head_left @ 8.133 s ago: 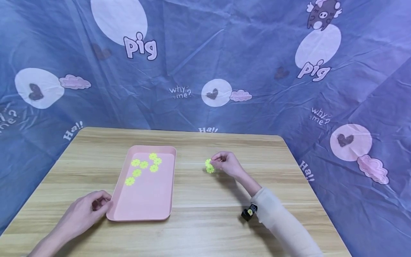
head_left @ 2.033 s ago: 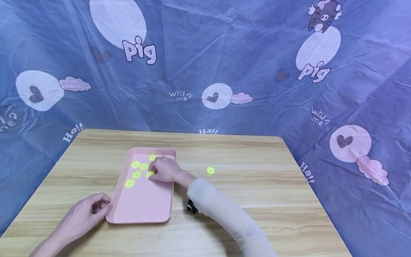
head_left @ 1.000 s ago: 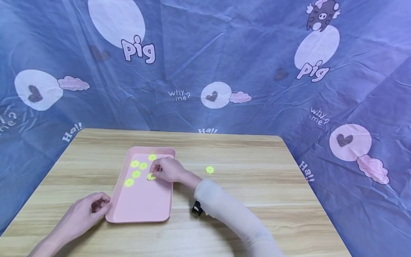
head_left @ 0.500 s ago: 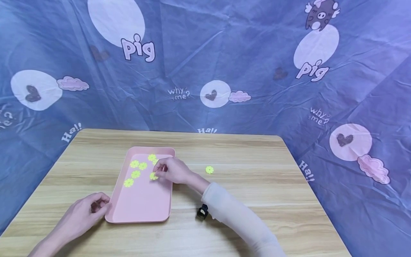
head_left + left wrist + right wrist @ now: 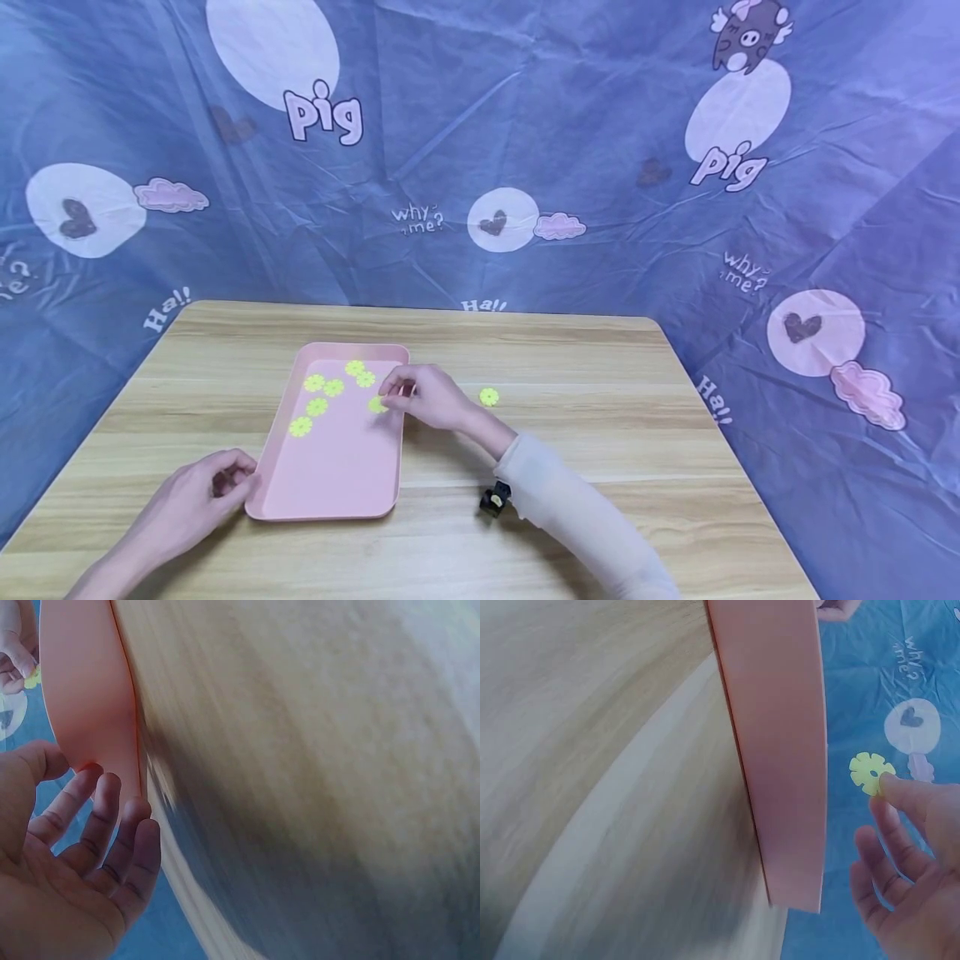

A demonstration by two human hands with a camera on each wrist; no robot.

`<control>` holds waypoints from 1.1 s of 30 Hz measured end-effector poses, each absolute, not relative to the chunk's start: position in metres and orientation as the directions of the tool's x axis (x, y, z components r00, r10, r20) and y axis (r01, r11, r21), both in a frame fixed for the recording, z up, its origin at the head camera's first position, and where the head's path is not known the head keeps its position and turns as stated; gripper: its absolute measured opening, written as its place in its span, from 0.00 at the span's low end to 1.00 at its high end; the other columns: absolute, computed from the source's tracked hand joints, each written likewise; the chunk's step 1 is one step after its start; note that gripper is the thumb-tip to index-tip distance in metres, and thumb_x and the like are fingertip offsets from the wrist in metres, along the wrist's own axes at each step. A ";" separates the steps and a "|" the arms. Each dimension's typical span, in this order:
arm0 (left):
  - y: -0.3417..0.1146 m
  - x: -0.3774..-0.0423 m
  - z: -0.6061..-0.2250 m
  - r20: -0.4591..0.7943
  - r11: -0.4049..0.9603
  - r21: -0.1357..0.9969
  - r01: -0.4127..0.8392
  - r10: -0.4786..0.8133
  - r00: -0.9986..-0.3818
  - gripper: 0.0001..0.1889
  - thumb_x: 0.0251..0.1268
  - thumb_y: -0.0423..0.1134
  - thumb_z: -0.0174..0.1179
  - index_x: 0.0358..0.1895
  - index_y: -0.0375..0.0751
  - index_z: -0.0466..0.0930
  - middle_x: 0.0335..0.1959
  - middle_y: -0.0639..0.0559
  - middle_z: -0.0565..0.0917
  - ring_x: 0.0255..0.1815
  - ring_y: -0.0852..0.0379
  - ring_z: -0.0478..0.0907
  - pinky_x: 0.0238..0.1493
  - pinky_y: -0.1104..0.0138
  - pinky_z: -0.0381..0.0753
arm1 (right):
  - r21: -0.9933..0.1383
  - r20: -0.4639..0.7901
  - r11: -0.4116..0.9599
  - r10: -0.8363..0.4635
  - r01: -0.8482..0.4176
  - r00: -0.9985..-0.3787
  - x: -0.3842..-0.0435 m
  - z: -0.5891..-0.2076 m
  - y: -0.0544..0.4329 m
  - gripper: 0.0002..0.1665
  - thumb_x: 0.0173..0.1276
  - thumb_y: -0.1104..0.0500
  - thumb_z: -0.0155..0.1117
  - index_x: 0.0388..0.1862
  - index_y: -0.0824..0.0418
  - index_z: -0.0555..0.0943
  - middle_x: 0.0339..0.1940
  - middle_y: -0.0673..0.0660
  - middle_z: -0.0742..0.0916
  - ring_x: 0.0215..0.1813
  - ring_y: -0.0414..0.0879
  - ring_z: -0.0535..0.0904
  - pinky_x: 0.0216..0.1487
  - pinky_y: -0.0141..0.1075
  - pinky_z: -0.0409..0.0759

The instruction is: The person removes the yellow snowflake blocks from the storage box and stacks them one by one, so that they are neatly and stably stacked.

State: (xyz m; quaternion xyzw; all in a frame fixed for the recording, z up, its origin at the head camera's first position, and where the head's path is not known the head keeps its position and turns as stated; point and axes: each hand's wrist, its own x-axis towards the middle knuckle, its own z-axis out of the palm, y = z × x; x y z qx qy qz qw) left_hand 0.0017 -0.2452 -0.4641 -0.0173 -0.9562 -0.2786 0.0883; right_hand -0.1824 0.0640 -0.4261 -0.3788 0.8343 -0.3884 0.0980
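Note:
My right hand hovers over the right side of the pink tray, pinching a yellow notched flower-shaped disc between thumb and forefinger. In the right wrist view the disc is raised above the tray's rim, its hole visible; the other fingers curl loosely. Several similar discs lie flat in the tray's far half. At the tray's near left corner, my left hand pinches the rim; the left wrist view shows its thumb at the edge and forefinger against the outer wall. One more disc lies on the table right of the tray.
The wooden table bears the tray on its left half. Behind it hangs a blue printed cloth. A small black camera sits under the right wrist.
Eight seconds ago my right hand was at two discs on the table; one remains there. It worked inside the tray, then drew rightward with a disc. A disc formerly mid-right in the tray no longer shows there.

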 end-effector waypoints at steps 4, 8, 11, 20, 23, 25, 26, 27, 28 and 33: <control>-0.245 0.002 -0.465 0.178 0.847 0.526 0.079 -0.019 -0.984 0.06 0.65 0.37 0.71 0.35 0.54 0.84 0.26 0.69 0.79 0.29 0.78 0.70 0.32 0.71 0.73 | -0.749 0.135 0.404 -0.682 -0.524 -0.719 -0.183 -0.426 0.076 0.04 0.72 0.59 0.72 0.42 0.58 0.88 0.36 0.52 0.90 0.35 0.34 0.79 0.40 0.27 0.78; -0.245 0.002 -0.465 0.181 0.846 0.527 0.082 -0.018 -0.983 0.06 0.65 0.37 0.71 0.35 0.54 0.84 0.26 0.70 0.79 0.29 0.78 0.70 0.32 0.71 0.73 | -0.766 0.143 0.402 -0.654 -0.501 -0.743 -0.184 -0.428 0.089 0.03 0.72 0.59 0.72 0.41 0.57 0.88 0.35 0.53 0.90 0.34 0.36 0.79 0.38 0.27 0.78; -0.246 0.002 -0.465 0.187 0.845 0.528 0.086 -0.017 -0.982 0.06 0.65 0.36 0.71 0.35 0.54 0.84 0.26 0.70 0.79 0.29 0.78 0.70 0.32 0.71 0.73 | -0.778 0.152 0.394 -0.639 -0.490 -0.754 -0.186 -0.430 0.099 0.03 0.71 0.59 0.72 0.41 0.57 0.88 0.35 0.54 0.90 0.34 0.36 0.79 0.38 0.27 0.78; -0.246 -0.001 -0.464 0.173 0.844 0.532 0.076 -0.020 -0.985 0.04 0.66 0.37 0.70 0.38 0.53 0.86 0.27 0.68 0.81 0.29 0.79 0.70 0.33 0.72 0.75 | -0.800 0.147 0.408 -0.578 -0.440 -0.803 -0.191 -0.434 0.133 0.05 0.70 0.60 0.72 0.42 0.60 0.88 0.34 0.57 0.89 0.33 0.39 0.78 0.37 0.29 0.78; -0.247 -0.002 -0.464 0.172 0.843 0.532 0.078 -0.017 -0.985 0.04 0.66 0.37 0.70 0.38 0.53 0.85 0.27 0.68 0.81 0.29 0.79 0.70 0.33 0.72 0.74 | -0.806 0.146 0.415 -0.554 -0.423 -0.820 -0.192 -0.434 0.143 0.06 0.70 0.60 0.73 0.42 0.61 0.87 0.34 0.58 0.89 0.33 0.39 0.78 0.37 0.29 0.78; -0.248 -0.003 -0.465 0.166 0.844 0.531 0.076 -0.016 -0.986 0.04 0.66 0.37 0.70 0.38 0.53 0.85 0.27 0.68 0.81 0.29 0.78 0.70 0.33 0.72 0.74 | -0.811 0.141 0.417 -0.542 -0.411 -0.828 -0.193 -0.435 0.149 0.06 0.69 0.61 0.73 0.42 0.61 0.87 0.34 0.58 0.89 0.33 0.39 0.78 0.36 0.29 0.78; -0.248 -0.003 -0.466 0.164 0.844 0.531 0.075 -0.016 -0.986 0.04 0.66 0.37 0.70 0.38 0.53 0.85 0.27 0.68 0.81 0.29 0.78 0.70 0.33 0.72 0.74 | -0.814 0.137 0.419 -0.536 -0.403 -0.833 -0.194 -0.435 0.152 0.06 0.69 0.61 0.73 0.42 0.62 0.87 0.34 0.58 0.89 0.32 0.39 0.78 0.35 0.29 0.78; -0.249 -0.003 -0.466 0.161 0.845 0.530 0.073 -0.016 -0.987 0.04 0.66 0.37 0.69 0.38 0.53 0.85 0.27 0.67 0.81 0.29 0.78 0.70 0.33 0.72 0.74 | -0.815 0.134 0.422 -0.529 -0.396 -0.838 -0.194 -0.435 0.155 0.06 0.69 0.61 0.73 0.42 0.61 0.87 0.34 0.57 0.89 0.32 0.39 0.78 0.35 0.29 0.77; -0.249 -0.003 -0.466 0.159 0.845 0.530 0.073 -0.015 -0.987 0.04 0.66 0.37 0.69 0.38 0.53 0.85 0.27 0.67 0.81 0.29 0.78 0.70 0.33 0.72 0.74 | -0.816 0.130 0.426 -0.521 -0.390 -0.843 -0.195 -0.436 0.158 0.05 0.69 0.61 0.73 0.42 0.61 0.87 0.34 0.57 0.89 0.32 0.39 0.78 0.34 0.28 0.77; -0.249 -0.004 -0.466 0.160 0.845 0.529 0.075 -0.013 -0.987 0.03 0.66 0.38 0.69 0.38 0.51 0.85 0.26 0.67 0.80 0.29 0.78 0.70 0.33 0.71 0.73 | -0.827 0.115 0.439 -0.479 -0.351 -0.870 -0.200 -0.438 0.173 0.05 0.68 0.63 0.74 0.42 0.62 0.88 0.34 0.59 0.89 0.31 0.40 0.78 0.33 0.28 0.77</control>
